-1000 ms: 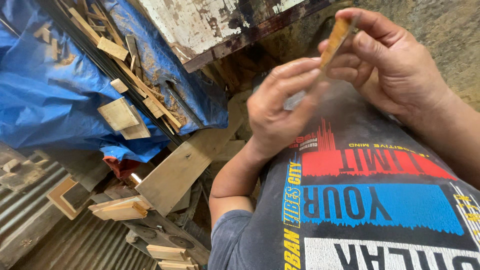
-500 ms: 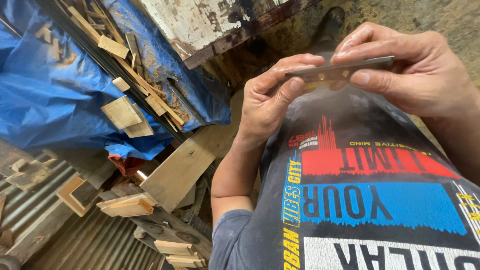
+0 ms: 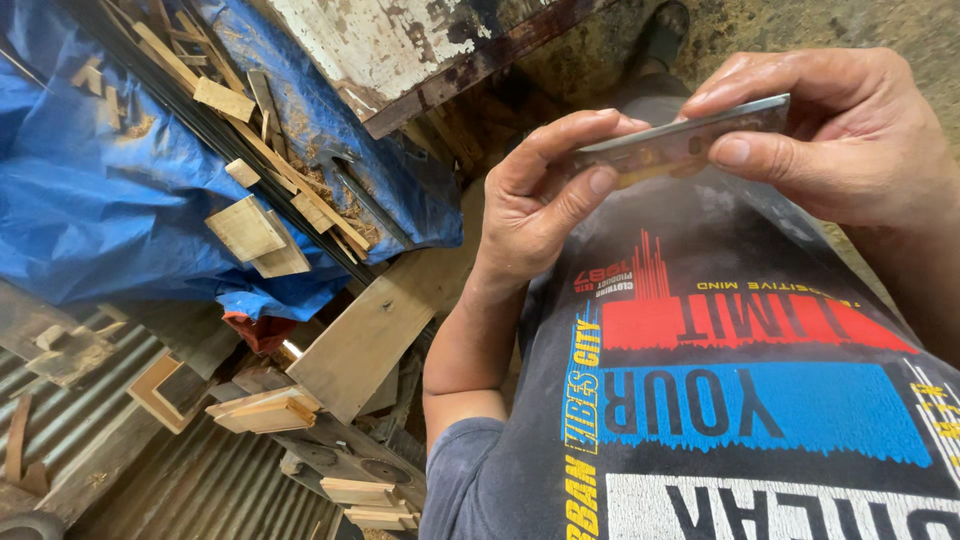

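Observation:
My left hand (image 3: pixel 540 205) and my right hand (image 3: pixel 845 135) hold a flat grey metal strip (image 3: pixel 680 145) between them, in front of my dark printed T-shirt (image 3: pixel 740 400). The strip lies nearly level, tilted up slightly to the right, and a yellowish edge shows along its underside. My left thumb and fingers pinch its left end. The fingers of my right hand wrap over its right end, with the thumb beneath it.
A blue tarpaulin (image 3: pixel 110 200) on the left carries wood offcuts (image 3: pixel 245 228) and thin sticks. A wooden plank (image 3: pixel 375 335) leans below it over corrugated metal sheeting (image 3: pixel 190 490). A worn white-painted board (image 3: pixel 400 45) crosses the top, above a sawdust-covered floor.
The strip, upright in my right hand a second ago, has been turned level. Both hands now grip its ends, and they sit slightly lower in view.

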